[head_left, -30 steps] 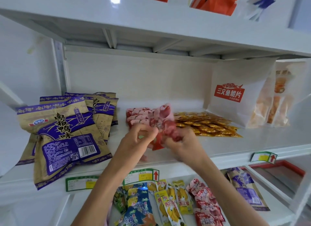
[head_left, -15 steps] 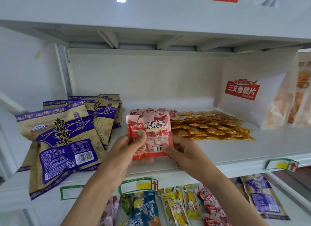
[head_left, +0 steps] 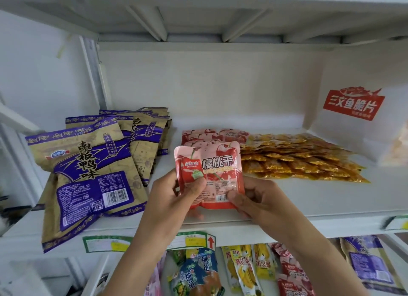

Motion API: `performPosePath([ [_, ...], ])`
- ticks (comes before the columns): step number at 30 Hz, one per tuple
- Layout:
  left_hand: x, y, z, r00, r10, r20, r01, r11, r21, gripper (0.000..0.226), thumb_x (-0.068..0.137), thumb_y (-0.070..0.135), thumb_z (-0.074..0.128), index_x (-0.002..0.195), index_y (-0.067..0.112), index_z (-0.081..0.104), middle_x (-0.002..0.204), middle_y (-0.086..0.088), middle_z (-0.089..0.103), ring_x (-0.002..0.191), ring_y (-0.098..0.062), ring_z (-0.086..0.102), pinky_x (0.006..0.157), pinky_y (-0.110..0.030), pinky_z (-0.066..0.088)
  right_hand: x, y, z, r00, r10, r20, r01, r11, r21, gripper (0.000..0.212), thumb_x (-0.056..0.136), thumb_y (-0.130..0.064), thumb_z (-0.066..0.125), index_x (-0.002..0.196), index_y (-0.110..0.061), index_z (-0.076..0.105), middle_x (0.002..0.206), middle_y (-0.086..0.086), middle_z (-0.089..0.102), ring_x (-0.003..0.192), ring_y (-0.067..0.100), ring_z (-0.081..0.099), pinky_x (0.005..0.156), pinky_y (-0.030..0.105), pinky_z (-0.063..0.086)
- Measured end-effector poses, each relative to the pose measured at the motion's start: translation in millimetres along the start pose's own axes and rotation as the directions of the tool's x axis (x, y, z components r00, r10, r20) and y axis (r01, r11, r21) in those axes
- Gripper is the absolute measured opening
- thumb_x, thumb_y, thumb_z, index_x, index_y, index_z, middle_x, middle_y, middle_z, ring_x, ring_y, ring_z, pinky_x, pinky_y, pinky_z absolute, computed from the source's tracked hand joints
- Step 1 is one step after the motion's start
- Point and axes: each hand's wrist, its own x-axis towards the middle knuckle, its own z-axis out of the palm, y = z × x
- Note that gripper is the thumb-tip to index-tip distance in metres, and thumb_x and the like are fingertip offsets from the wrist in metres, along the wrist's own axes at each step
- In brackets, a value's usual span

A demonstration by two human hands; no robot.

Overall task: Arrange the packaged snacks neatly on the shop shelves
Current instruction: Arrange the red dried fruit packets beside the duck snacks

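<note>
- The left hand and the right hand hold one pink cherry snack pack between them, face up, just above the front of the white shelf.
- The left thumb presses on the pack's lower left part, with the other fingers curled behind it. The right thumb pinches the lower right corner the same way.
- Right behind the pack is a row of the same pink cherry packs lying flat on the shelf. The held pack looks like it belongs at the front of that row.
- The pack looks small, light and soft. It has a shiny skin, so it may slip, and it bends a bit in the hands.
- I think the best way to hold it is by the flat sealed edges at the bottom corners, as both hands do now. Squeezing the middle could squash the fruit inside.
- To the left sit the big purple and tan bags, leaning on each other. To the right is a flat pile of little yellow packets, and past it a big white bag with a red label.
- More snacks sit on the lower shelf under the hands.
</note>
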Motion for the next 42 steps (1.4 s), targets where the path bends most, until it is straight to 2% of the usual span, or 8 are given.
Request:
performPosePath([
  [14,5,-15,10,0.944,0.211,-0.253,-0.155,0.962,0.225,0.046,0.075,0.056,0.078,0.106,0.031,0.055,0.092,0.021,0.064,0.087,-0.005,0.064,0.073,-0.02,0.052,-10,1,-2,0.97,0.029,-0.242,-0.023,0.999,0.03,0.021,0.099,-0.029,0.062,0.091,-0.015,0.076,0.06,0.006,0.058,0.053,0.018,0.042,0.048,0.026,0.031],
  [18,4,-2,18,0.992,0.106,-0.073,-0.094,0.985,0.147,0.041,0.083,0.07,0.068,0.103,0.034,0.067,0.097,0.02,0.074,0.091,0.001,0.07,0.078,-0.021,0.051,-11,-3,17,0.945,-0.082,-0.317,0.026,0.984,-0.178,0.027,0.1,-0.041,0.057,0.101,-0.019,0.073,0.061,-0.006,0.061,0.049,0.01,0.045,0.046,0.027,0.035],
  [22,7,6,16,0.996,0.077,-0.033,-0.074,0.994,0.082,0.02,0.093,0.04,0.069,0.108,0.027,0.069,0.094,0.017,0.078,0.085,0.0,0.074,0.072,-0.015,0.056,-10,-8,40,0.978,-0.207,0.036,0.162,0.632,-0.758,0.062,0.107,-0.065,0.018,0.161,-0.035,0.024,0.087,-0.017,0.057,0.061,0.005,0.053,0.056,0.02,0.042],
  [25,21,5,-4,0.999,-0.012,0.04,0.005,0.985,0.17,0.014,0.097,0.033,0.068,0.11,0.031,0.073,0.096,0.019,0.078,0.089,0.001,0.074,0.072,-0.012,0.054,-9,-17,28,0.976,-0.164,0.142,0.206,0.499,-0.842,0.065,0.105,-0.066,0.005,0.164,-0.04,0.0,0.113,-0.016,0.057,0.069,0.006,0.047,0.06,0.03,0.039],
  [31,50,-7,-18,0.993,0.114,0.008,-0.066,0.508,0.859,0.045,0.084,0.071,0.064,0.093,0.027,0.064,0.077,0.011,0.071,0.065,-0.007,0.066,0.056,-0.036,0.054,12,-15,22,0.978,-0.088,0.187,0.207,0.384,-0.9,0.044,0.113,-0.046,0.024,0.156,-0.044,0.017,0.111,0.0,0.068,0.087,0.031,0.066,0.07,0.041,0.046],
  [33,47,-6,-15,0.98,0.19,-0.061,-0.003,0.319,0.948,0.058,0.081,0.078,0.059,0.107,0.027,0.05,0.083,0.011,0.062,0.07,-0.012,0.064,0.052,-0.029,0.043,23,-14,19,0.977,-0.068,0.201,0.211,0.386,-0.898,0.041,0.113,-0.042,0.028,0.153,-0.042,0.027,0.105,0.001,0.067,0.087,0.032,0.066,0.072,0.041,0.048],
  [38,41,-4,-12,0.964,0.262,0.051,-0.162,0.424,0.891,0.048,0.081,0.081,0.049,0.1,0.036,0.051,0.066,0.01,0.059,0.056,-0.003,0.057,0.046,-0.026,0.038,51,-20,-6,0.961,0.155,0.231,0.03,0.766,-0.642,0.029,0.108,-0.026,0.052,0.133,-0.033,0.066,0.068,-0.018,0.05,0.054,-0.001,0.05,0.056,0.017,0.04],
  [42,40,-8,-9,0.976,0.125,0.177,-0.207,0.298,0.932,0.045,0.08,0.082,0.054,0.098,0.041,0.051,0.067,0.011,0.057,0.06,-0.001,0.054,0.049,-0.025,0.031,88,-23,-58,0.95,0.293,-0.107,-0.312,0.891,-0.329,0.024,0.102,-0.013,0.059,0.093,-0.02,0.08,0.051,-0.006,0.053,0.044,0.016,0.041,0.042,0.023,0.035],
])
